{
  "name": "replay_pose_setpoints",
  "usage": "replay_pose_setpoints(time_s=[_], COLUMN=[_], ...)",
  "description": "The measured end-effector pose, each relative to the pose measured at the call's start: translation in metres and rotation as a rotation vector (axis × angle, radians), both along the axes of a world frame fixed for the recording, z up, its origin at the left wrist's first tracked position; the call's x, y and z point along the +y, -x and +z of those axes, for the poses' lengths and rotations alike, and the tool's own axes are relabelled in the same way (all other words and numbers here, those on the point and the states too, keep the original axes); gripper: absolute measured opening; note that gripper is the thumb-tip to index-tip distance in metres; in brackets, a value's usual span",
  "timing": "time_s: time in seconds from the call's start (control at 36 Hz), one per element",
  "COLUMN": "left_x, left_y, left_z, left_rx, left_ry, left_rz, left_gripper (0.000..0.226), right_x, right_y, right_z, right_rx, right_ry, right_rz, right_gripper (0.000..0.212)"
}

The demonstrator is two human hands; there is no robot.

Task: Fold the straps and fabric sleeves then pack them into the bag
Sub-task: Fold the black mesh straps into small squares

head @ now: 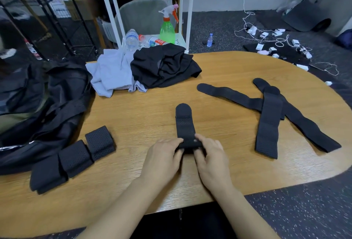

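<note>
While three folded straps point(72, 159) lie beside the bag point(47, 105), left hand point(163, 157) and right hand point(211, 157) pinch a half-rolled strap point(184, 126). Three flat straps point(266, 113) and the fabric sleeves point(144, 69) remain unfolded; nothing appears packed.

Bare wooden table point(152, 105) lies open between the rolled straps point(72, 159) at near left and the three flat straps point(270, 116) crossed at right, broken only by the half-rolled strap point(184, 124) at the middle. The near right edge shows clear wood. At far left the black bag point(47, 109) slumps over the table's left end, and the grey point(112, 71) and black point(163, 66) fabric sleeves are heaped beside it, blocking the far-left side. The far right table stretch is open.
</note>
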State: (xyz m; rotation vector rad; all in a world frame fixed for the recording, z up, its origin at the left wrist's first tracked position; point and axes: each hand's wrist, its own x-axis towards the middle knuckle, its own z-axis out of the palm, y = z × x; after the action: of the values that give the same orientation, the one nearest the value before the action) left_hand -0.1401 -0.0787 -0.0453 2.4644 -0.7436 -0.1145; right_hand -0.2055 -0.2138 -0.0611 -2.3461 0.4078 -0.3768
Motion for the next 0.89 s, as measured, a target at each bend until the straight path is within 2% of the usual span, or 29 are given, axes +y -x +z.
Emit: replay_pose_setpoints(time_s=[0.06, 0.14, 0.25, 0.42, 0.58, 0.75, 0.81, 0.89], left_x=[-0.003, -0.006, -0.01, -0.017, -0.024, -0.026, -0.026, -0.026], left_y=[0.001, -0.002, -0.01, -0.02, -0.023, -0.025, -0.027, -0.029], left_z=[0.0, 0.002, 0.004, 0.006, 0.008, 0.009, 0.006, 0.006], left_rx=[0.023, 0.034, 0.066, 0.061, 0.027, -0.03, -0.082, -0.114], left_ry=[0.028, 0.076, 0.082, -0.026, -0.145, -0.12, -0.139, -0.211], left_rz=[0.074, 0.15, 0.198, 0.216, 0.205, 0.211, 0.143, 0.016], left_gripper=[0.029, 0.011, 0.017, 0.027, 0.024, 0.021, 0.032, 0.04], right_x=[0.002, 0.005, 0.006, 0.007, 0.008, 0.006, 0.007, 0.004], right_y=[-0.003, -0.011, -0.02, -0.031, -0.037, -0.038, -0.039, -0.041], right_z=[0.003, 0.006, 0.009, 0.013, 0.01, 0.01, 0.009, 0.002], right_rx=[-0.017, -0.034, 0.027, 0.13, 0.217, 0.248, 0.192, 0.077], right_ry=[-0.028, -0.034, 0.026, 0.144, 0.287, 0.336, 0.351, 0.509], right_rz=[-0.05, -0.097, -0.127, -0.128, -0.146, -0.126, -0.122, -0.018], right_gripper=[0.038, 0.029, 0.03, 0.032, 0.031, 0.032, 0.033, 0.039])
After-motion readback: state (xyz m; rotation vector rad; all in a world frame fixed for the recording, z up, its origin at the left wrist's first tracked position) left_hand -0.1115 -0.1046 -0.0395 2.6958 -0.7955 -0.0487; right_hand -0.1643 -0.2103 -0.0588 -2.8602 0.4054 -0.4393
